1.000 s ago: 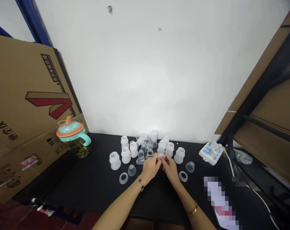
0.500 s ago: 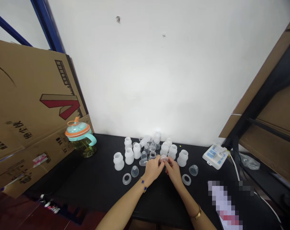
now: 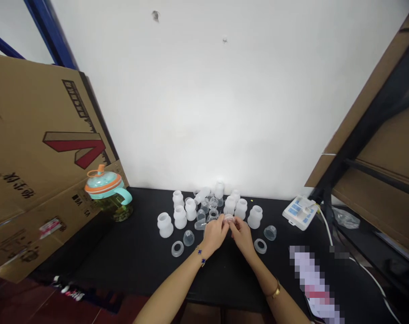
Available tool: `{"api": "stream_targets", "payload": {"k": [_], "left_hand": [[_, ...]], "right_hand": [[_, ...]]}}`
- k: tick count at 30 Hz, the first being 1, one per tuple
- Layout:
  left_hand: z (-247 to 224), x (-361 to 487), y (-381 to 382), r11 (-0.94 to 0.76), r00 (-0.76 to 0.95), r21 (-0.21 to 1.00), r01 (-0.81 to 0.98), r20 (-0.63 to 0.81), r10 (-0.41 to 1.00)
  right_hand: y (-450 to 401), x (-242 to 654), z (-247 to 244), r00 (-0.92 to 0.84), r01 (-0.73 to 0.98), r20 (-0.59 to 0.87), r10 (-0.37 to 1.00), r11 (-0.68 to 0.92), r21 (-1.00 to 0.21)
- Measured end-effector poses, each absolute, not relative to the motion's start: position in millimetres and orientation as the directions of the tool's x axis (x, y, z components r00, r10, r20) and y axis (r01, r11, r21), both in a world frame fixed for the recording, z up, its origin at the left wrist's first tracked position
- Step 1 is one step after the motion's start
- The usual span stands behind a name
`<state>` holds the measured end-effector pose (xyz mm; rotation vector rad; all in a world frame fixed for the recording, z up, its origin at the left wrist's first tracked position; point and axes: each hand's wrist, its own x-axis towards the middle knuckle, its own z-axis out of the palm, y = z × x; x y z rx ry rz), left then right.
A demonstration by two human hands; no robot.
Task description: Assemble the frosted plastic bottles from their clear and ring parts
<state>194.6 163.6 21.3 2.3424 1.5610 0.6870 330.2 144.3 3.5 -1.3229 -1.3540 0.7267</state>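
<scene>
though translucent — ring [image 3: 229, 217] between fingers [image 3: 220, 220]

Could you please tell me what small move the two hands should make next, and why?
Probably a gentle press around the rim of the translucent round piece, with the left hand steadying it and the right hand pressing. The fingers of both hands meet at it but partly hide it, so I cannot tell whether anything is fully seated.

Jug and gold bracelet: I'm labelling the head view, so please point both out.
Jug [image 3: 106, 192], head view: turquoise collar below the lid's orange band.
Gold bracelet [image 3: 276, 290], head view: middle of its visible band.
</scene>
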Motion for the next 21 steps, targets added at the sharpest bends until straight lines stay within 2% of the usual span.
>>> {"api": "stream_targets", "payload": {"k": [4, 11, 21], "left_hand": [[22.5, 193.6, 163.8, -0.389, 0.306, 0.455, 0.801, 0.247, 0.919], [18.8, 192.6, 166.5, -0.373, 0.297, 0.476, 0.797, 0.229, 0.927], [18.6, 194.1, 168.1, -0.384, 0.312, 0.543, 0.747, 0.224, 0.923]], "right_hand": [[143.1, 328.1, 4.7, 0.167, 0.255, 0.229, 0.959, 0.183, -0.949], [141.4, 326.6, 5.5, 0.173, 0.266, 0.221, 0.96, 0.171, -0.949], [141.8, 328.1, 8.7, 0.226, 0.353, 0.241, 0.944, 0.151, -0.923]]}}
